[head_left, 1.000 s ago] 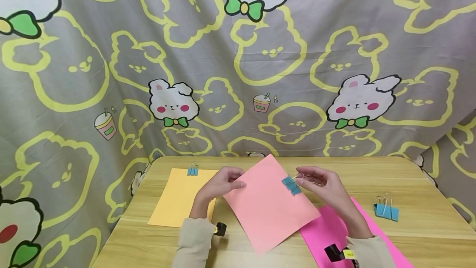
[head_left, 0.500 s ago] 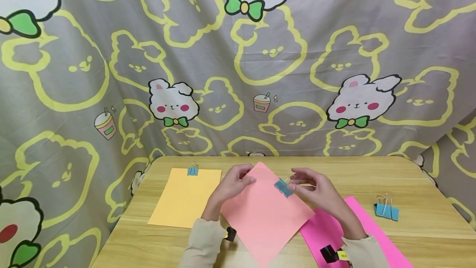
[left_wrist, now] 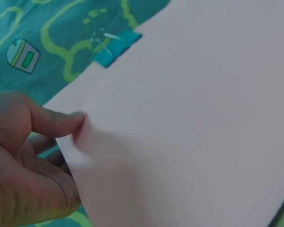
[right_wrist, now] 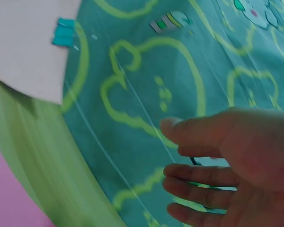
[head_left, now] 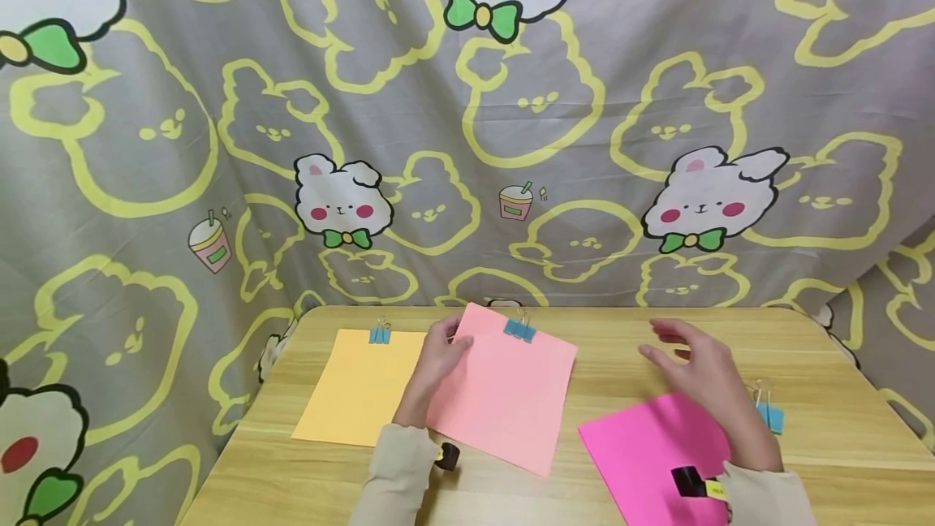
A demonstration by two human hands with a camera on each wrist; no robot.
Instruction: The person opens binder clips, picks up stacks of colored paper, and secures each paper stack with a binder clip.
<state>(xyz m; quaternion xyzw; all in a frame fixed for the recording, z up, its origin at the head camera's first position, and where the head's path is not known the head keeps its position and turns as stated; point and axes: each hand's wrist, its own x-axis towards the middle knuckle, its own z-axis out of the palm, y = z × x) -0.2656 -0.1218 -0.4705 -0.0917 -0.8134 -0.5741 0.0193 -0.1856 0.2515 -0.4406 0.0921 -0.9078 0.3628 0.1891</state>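
My left hand (head_left: 442,357) pinches the left edge of a light pink sheet of paper (head_left: 504,396), thumb in front and fingers behind. A blue binder clip (head_left: 520,330) bites the sheet's top edge, its wire handles pointing up; the left wrist view shows this clip (left_wrist: 117,49) too. Held tilted, the sheet partly covers the yellow paper. My right hand (head_left: 697,364) hovers over the far end of the magenta paper (head_left: 650,449), fingers apart and holding nothing. In the right wrist view that hand (right_wrist: 217,165) is well away from the clip (right_wrist: 63,32).
Yellow paper (head_left: 351,396) lies at the left of the wooden table (head_left: 584,502) with a blue binder clip (head_left: 380,335) on its top edge. Another blue binder clip (head_left: 771,418) stands at the right, partly behind my right arm. A patterned curtain (head_left: 570,266) hangs behind the table.
My right hand has let go of the clip on the light pink paper and moved right. My left hand has turned the sheet more upright and shifted it left.
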